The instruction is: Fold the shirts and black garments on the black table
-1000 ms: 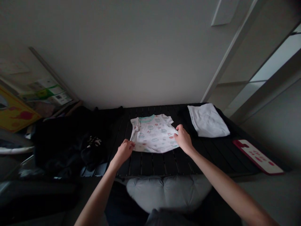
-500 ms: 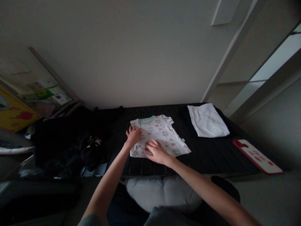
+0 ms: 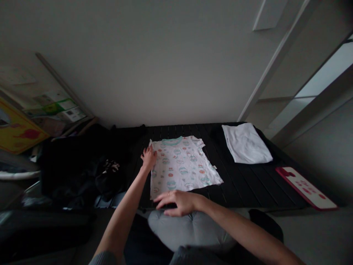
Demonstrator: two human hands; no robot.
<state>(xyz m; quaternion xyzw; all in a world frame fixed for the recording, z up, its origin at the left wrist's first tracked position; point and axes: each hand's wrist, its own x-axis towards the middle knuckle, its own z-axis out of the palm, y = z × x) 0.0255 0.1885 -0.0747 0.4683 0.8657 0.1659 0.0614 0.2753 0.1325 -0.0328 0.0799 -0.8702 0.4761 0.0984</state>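
A small white T-shirt (image 3: pixel 182 165) with a green neckline and a green and orange print lies spread on the black slatted table (image 3: pixel 239 184), its neck toward the wall. My left hand (image 3: pixel 149 158) rests on the shirt's left edge just below the sleeve, fingers apart. The sleeve's tip pokes up beyond those fingers. Just at the near hem, my right hand (image 3: pixel 180 202) hovers over the table's front edge with fingers stretched toward the left and nothing in them. Whether its fingertips touch the hem is unclear.
A folded white cloth (image 3: pixel 246 143) lies on something black at the back right. Nearer is a red-edged white board (image 3: pixel 306 187). Dark clothing (image 3: pixel 74 165) is heaped at the left. A grey cushion (image 3: pixel 190 230) sits before the table; a wall (image 3: pixel 165 73) rises behind it.
The shirt's lower left part has been drawn out toward me and lies flatter. My right hand has moved off the shirt to the near hem; my left hand has shifted left onto its edge.
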